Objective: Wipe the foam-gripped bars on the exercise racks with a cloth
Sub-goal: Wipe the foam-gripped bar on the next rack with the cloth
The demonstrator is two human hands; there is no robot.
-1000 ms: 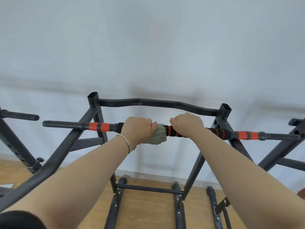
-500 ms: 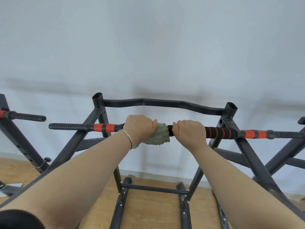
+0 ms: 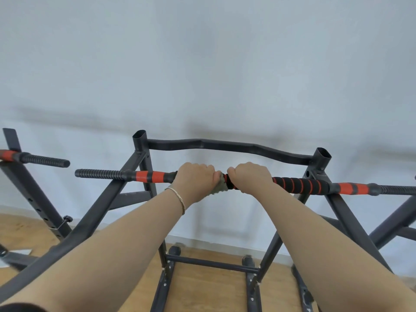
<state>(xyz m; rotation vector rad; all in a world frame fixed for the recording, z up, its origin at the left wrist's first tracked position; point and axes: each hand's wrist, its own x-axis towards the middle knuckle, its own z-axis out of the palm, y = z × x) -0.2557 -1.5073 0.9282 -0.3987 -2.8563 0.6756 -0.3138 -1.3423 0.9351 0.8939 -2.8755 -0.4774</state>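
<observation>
Green-grey cloth (image 3: 221,188) sits wrapped on the foam bar (image 3: 301,185), left hand (image 3: 195,179) clamped round it. Right hand (image 3: 247,176) is curled on the bar itself, just beside, with the cloth squeezed between the two. Bar axis runs left-right across both hands. Striped foam lies beyond the right hand; my guess is that hand must clear first. Behind: bent rear crossbar (image 3: 225,146). Second rack's bar (image 3: 42,159) is far left, well apart.

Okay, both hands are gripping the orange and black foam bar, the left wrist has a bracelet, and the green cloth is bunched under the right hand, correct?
Not quite. The head view shows the green cloth bunched under the left hand, not the right hand. Both hands do grip the foam bar, and the bracelet is on the left wrist.
</observation>
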